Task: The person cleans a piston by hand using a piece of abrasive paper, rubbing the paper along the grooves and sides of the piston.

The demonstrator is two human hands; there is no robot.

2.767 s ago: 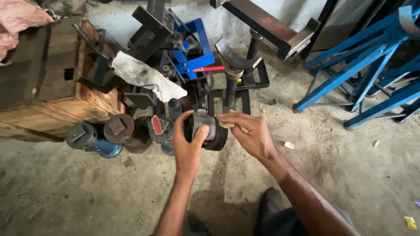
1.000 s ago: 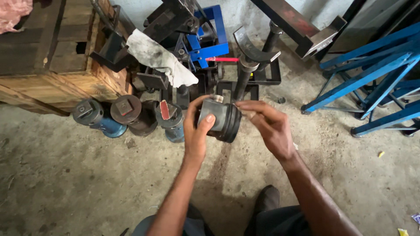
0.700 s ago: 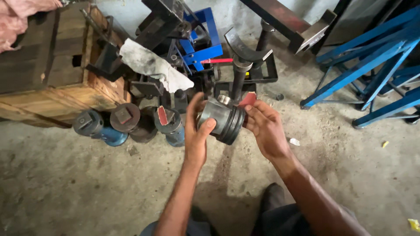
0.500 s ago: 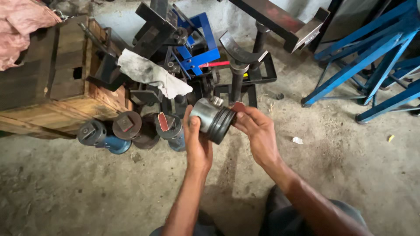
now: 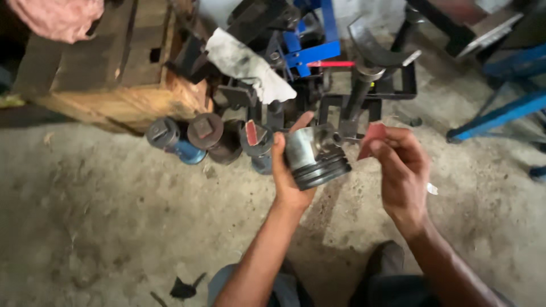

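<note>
Left hand [image 5: 288, 173] clamped round grey ribbed metal piston [image 5: 314, 156], crown tilted to 4 o'clock to expose the skirt; right hand [image 5: 401, 170] at 3 o'clock pinches small reddish abrasive scrap [image 5: 372, 136], just clear of it

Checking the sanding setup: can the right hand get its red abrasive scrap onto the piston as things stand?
Probably yes. The right hand holds the red scrap just beside the piston, which the left hand holds up; nothing lies between them.

Two hands: left [image 5: 290, 170], right [image 5: 401, 165]; one piston [image 5: 315, 156]; one red abrasive scrap [image 5: 372, 138]; one wooden crate [image 5: 108, 68]; one white rag [image 5: 250, 65].
</note>
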